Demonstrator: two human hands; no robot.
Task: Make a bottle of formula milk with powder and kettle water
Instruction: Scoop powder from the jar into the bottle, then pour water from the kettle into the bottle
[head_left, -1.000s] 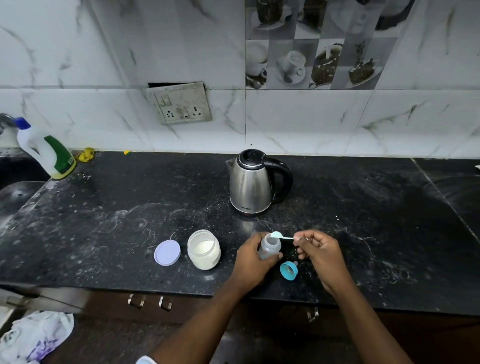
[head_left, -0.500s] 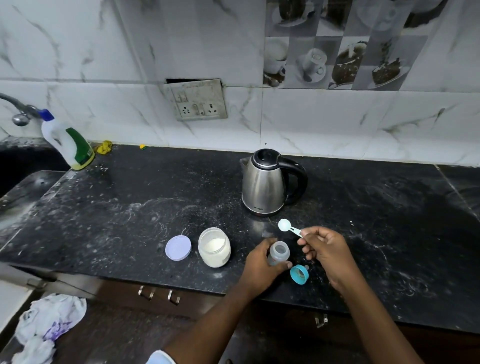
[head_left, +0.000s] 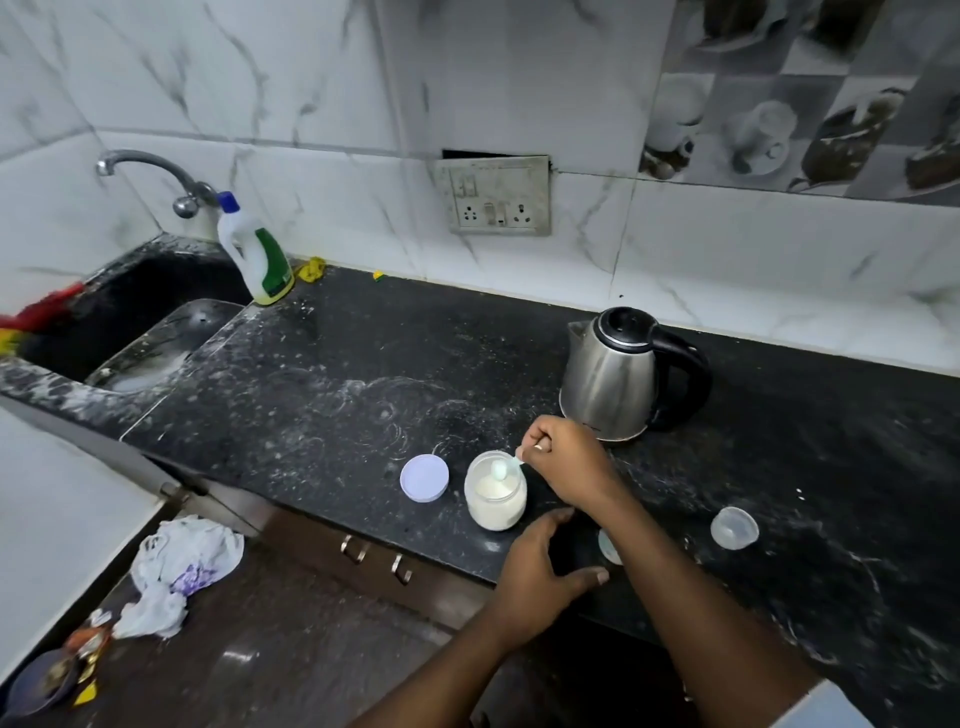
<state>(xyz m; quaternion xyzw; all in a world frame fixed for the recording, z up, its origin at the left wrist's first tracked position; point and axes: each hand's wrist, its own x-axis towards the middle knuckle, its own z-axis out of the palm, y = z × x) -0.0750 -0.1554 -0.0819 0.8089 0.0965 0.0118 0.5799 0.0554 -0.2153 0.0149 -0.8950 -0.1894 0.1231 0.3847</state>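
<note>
1. On the dark surface (head_left: 311, 389), an open powder jar (head_left: 495, 499) stands beside its lilac lid (head_left: 424, 477), with the kettle (head_left: 618, 374) behind.
2. The right hand (head_left: 566, 462) pinches a scoop (head_left: 501, 469) in its fingers, dipped into the jar's mouth.
3. The left hand (head_left: 540, 566) curves near the front edge; its hold cannot be told.

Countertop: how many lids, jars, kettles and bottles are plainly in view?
Lids: 2, lilac lid, clear cap
Jars: 1, powder jar
Kettles: 1, steel kettle
Bottles: 1, detergent bottle
Total: 5
A half-hidden pale thing is left uncounted.
</note>
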